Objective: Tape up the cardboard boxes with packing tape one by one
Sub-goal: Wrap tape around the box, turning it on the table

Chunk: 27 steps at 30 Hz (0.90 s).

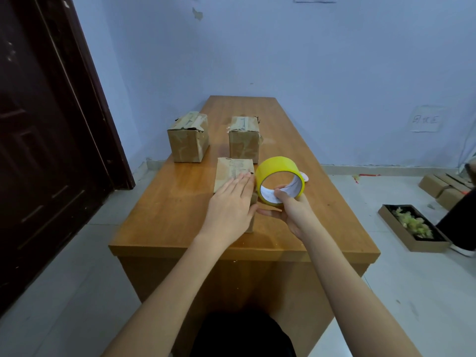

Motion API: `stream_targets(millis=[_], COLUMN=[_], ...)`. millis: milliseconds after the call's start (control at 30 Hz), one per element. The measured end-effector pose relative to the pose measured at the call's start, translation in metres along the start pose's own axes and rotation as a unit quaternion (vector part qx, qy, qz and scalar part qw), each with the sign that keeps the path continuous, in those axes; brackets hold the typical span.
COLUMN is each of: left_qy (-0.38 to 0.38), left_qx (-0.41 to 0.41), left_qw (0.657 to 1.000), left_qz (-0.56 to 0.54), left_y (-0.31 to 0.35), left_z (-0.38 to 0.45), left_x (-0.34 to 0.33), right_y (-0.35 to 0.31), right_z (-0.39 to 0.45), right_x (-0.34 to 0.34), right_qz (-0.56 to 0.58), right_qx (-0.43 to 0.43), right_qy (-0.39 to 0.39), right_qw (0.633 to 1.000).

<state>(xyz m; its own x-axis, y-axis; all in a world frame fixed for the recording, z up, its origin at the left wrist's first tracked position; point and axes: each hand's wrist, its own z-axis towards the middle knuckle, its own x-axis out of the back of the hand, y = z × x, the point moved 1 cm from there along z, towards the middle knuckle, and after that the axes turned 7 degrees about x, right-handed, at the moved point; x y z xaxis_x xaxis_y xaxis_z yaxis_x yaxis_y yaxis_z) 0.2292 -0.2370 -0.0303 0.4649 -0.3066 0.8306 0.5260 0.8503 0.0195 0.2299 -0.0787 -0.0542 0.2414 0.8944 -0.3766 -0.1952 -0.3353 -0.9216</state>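
The left hand [230,202] lies flat on the near box [233,176] while the right hand [289,211] grips the yellow tape roll [279,179] just beside it — no fresh strip shows, and two far boxes [188,136] wait on the tabletop [167,215].

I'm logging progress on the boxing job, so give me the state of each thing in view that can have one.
Near box: flaps closed, left hand on top.
Far left box: closed, old tape on top.
Far middle box: closed, old tape on top.
Tape roll: lifted on edge beside the near box.
Left hand: flat, fingers straight.
Right hand: grips the tape roll.
Floor tray: open, holding scraps.
Door: closed.
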Motion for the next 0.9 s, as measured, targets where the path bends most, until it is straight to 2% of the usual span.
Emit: stream_targets(millis=[200, 333, 467, 700, 800, 900], left_qy=[-0.003, 0.005, -0.017, -0.033, -0.025, -0.03], left_qx=[0.004, 0.007, -0.024, -0.023, 0.032, 0.061], left_qw=[1.0, 1.0, 0.997, 0.998, 0.996, 0.996], left_qz=[0.004, 0.016, 0.071, 0.048, 0.083, 0.058], left_y=[-0.003, 0.0, 0.007, -0.007, -0.016, -0.023], left_z=[-0.002, 0.003, 0.01, 0.01, 0.0, -0.005], left_x=[0.001, 0.002, 0.001, 0.001, 0.003, 0.002], right_y=[0.023, 0.025, 0.023, 0.028, 0.029, 0.029], right_z=[-0.007, -0.004, -0.004, -0.008, -0.008, -0.009], right_x=[0.001, 0.003, 0.006, 0.001, 0.002, -0.001], right_qz=[0.061, 0.06, 0.039, 0.033, 0.025, 0.006], right_qx=[-0.018, -0.02, -0.03, -0.028, -0.037, -0.029], right_qy=[0.037, 0.055, 0.045, 0.031, 0.037, 0.029], right_qw=[0.997, 0.996, 0.998, 0.999, 0.998, 0.999])
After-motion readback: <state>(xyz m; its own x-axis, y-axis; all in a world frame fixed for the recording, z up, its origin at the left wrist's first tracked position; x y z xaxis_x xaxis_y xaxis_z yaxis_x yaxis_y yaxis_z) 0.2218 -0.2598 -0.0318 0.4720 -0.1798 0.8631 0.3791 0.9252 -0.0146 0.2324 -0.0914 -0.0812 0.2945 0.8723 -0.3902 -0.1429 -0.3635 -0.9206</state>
